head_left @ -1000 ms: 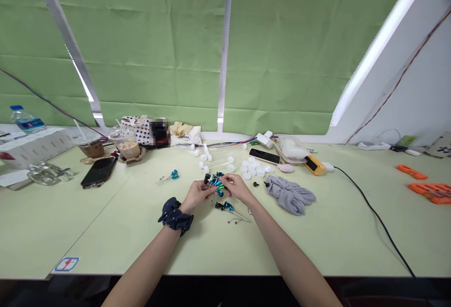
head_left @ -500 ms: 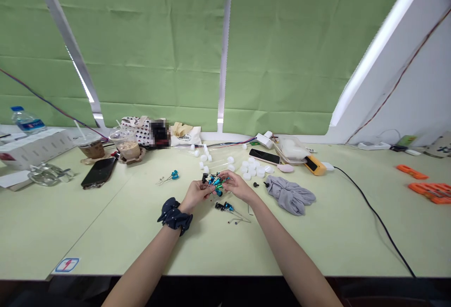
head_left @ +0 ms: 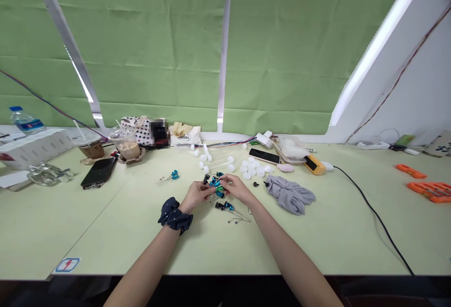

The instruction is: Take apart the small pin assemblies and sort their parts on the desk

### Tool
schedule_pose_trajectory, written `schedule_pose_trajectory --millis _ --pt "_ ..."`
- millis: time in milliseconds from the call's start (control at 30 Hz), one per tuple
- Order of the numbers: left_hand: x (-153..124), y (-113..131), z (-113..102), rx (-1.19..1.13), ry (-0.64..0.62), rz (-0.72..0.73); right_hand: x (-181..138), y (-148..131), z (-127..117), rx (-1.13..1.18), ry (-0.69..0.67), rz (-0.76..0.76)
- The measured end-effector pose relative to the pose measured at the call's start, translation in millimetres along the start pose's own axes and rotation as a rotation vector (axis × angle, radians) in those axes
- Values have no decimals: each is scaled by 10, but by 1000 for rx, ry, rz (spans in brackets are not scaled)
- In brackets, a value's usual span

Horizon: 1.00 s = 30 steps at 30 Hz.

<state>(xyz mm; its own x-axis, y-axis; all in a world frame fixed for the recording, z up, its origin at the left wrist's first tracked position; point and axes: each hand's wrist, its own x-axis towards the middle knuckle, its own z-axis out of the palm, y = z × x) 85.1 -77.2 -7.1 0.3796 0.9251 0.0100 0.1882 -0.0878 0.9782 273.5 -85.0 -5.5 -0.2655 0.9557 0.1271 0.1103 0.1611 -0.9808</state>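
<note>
Over the middle of the table, my left hand [head_left: 195, 195] and my right hand [head_left: 237, 188] meet at a cluster of small blue, black and green metal pieces [head_left: 215, 183]. The left fingers are closed around part of the cluster. My right thumb and forefinger pinch at a blue piece on its right side; its exact kind is too small to tell. Just below the hands lie black and blue pieces with thin metal rods [head_left: 228, 206]. Farther left, similar blue pieces with rods [head_left: 174, 174] rest on the table.
White round caps [head_left: 252, 168] and clear tubes [head_left: 216, 162] lie beyond my hands. A grey cloth [head_left: 291, 195] and a phone [head_left: 264, 156] are to the right. Drink cups [head_left: 128, 148] and a dark phone [head_left: 99, 173] stand or lie left. A black cable [head_left: 369, 222] crosses the right side.
My right fingers have drawn in slightly to the left over the cluster, and the pieces between the hands have shifted a little. My left hand has barely moved.
</note>
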Motion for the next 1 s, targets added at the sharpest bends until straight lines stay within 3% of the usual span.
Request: schedule_pose_trajectory --millis 133,300,467,633,800,933,1000 --pt "-12 6 13 10 33 13 12 20 -7 27 -34 -80" --pt "-37 59 53 -24 29 19 -4 -2 -1 -45 2 55" --pt "-44 101 35 -78 17 -19 -24 -48 -1 45 -77 -77" --pt "-51 109 7 -103 -22 -43 -6 -49 -5 10 48 -13" --pt "-71 144 4 -135 -44 -66 -21 -79 -40 25 -74 -146" --pt "-75 159 10 -144 -60 -71 -9 -59 -6 -121 54 -84" --pt "-73 155 7 -136 -64 -73 -11 -59 7 -135 42 -46"
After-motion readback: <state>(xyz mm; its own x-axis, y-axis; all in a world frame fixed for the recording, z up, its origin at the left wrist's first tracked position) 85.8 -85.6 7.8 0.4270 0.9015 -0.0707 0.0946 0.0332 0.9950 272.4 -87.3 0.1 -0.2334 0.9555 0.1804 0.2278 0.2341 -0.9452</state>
